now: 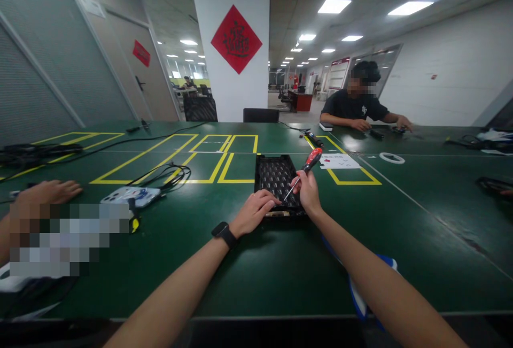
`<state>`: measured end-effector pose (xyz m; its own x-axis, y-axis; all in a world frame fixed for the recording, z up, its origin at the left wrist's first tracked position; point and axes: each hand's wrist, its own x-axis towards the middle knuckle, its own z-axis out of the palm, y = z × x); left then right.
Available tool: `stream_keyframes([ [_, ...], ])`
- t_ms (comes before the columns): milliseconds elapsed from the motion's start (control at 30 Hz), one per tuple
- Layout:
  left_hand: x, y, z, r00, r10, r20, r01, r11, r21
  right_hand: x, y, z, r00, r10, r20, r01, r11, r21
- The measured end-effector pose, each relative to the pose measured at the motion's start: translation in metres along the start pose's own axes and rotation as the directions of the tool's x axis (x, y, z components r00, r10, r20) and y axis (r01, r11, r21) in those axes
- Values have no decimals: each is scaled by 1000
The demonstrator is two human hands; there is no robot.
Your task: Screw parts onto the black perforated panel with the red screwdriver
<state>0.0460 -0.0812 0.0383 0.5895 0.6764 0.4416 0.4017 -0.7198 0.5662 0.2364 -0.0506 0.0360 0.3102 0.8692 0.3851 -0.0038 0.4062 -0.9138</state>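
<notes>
Right hand (308,190) first: its fingers are wrapped around a red-and-black-handled, metal-shafted screwdriver (312,159), tilted so that the shaft slants down to the left. Its tip is at the near end of a black, rectangular, open-topped tray (266,169) with a patterned floor, lying flat about midway between the near and far edges of the green worktop (260,284). Across the tray's near left corner lies the left hand (256,209), fingers together, fingertips beside the screwdriver tip; whether they pinch a small part, I cannot tell.

My reading is that the step in hand is seating the tip against something small in the tray. The next move would call for a steady tray, a guided tip and a straighter shaft before any turning.

Just beyond the tray, towards the far edge, is a white printed paper sheet (340,161). A white smartphone (130,196) lies towards the left edge, and a co-worker in a dark shirt (358,107) sits at the far edge, to the right.
</notes>
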Motion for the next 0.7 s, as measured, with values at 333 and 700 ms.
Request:
stream_keyframes([
  [333, 0, 4, -1, 999, 22, 34, -25, 997, 80, -2, -4, 1, 999, -8, 32, 8, 1000, -5],
  [700, -1, 5, -2, 998, 30, 51, -36, 992, 117, -1, -3, 1, 1000, 6, 7, -6, 1000, 2],
])
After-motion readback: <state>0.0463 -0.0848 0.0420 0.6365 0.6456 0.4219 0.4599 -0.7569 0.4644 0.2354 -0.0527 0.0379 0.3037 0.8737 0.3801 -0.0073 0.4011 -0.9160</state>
